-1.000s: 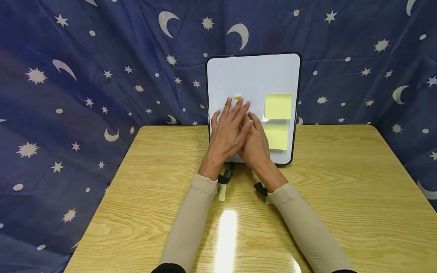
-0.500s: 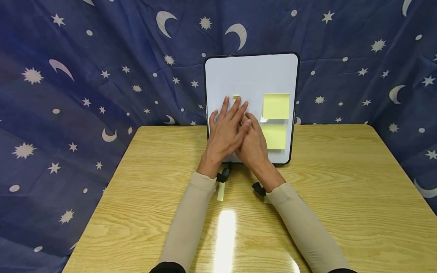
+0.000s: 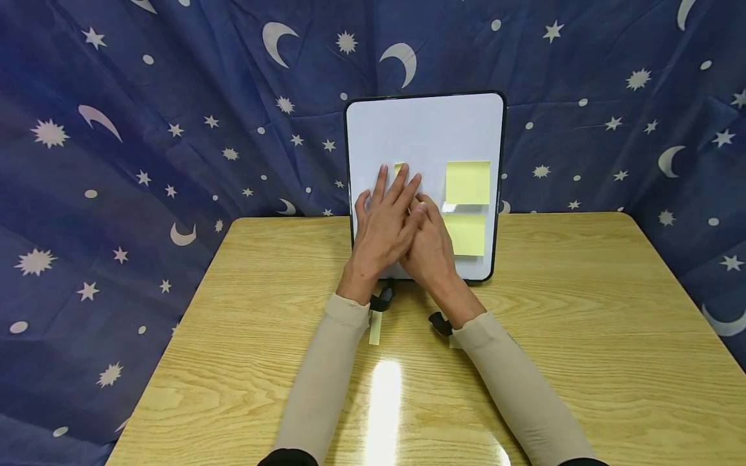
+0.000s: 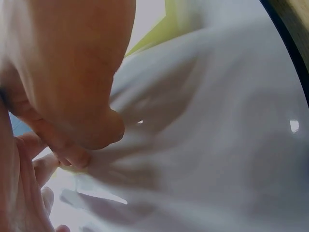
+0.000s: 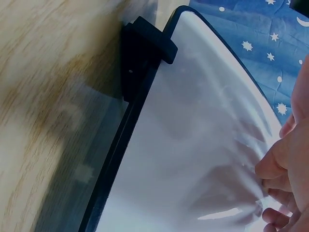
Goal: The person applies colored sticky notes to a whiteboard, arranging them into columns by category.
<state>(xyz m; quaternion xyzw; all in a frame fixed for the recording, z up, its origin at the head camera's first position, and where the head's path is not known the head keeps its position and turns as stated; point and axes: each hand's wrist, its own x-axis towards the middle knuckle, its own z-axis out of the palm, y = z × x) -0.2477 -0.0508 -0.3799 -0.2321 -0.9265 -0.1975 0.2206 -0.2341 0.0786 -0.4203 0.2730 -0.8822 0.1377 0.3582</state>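
Observation:
A white board (image 3: 425, 129) with a black rim stands upright at the back of the table. My left hand (image 3: 381, 230) lies on it with fingers straight and spread. Under its fingertips shows the top of a yellow sticky note (image 3: 399, 168); the rest is hidden. My right hand (image 3: 432, 249) is against the board just to the right, partly beneath the left thumb. In the left wrist view, the bent fingers of the right hand (image 4: 72, 72) touch near a thin yellow edge. Whether they pinch it is hidden. Two more sticky notes, one upper (image 3: 468, 183) and one lower (image 3: 467, 235), sit on the board's right side.
A black clip-like stand (image 5: 145, 46) holds the board's bottom edge. Pale yellow strips, one left (image 3: 375, 329) and one right (image 3: 454, 342), show below the wrists. Behind the wooden table (image 3: 280, 278) hangs a blue curtain (image 3: 163, 129) with moons and stars.
Slightly more of the covered sticky note's top shows above the left fingertips. Both hands keep nearly the same place on the board. The whole view has shifted a little.

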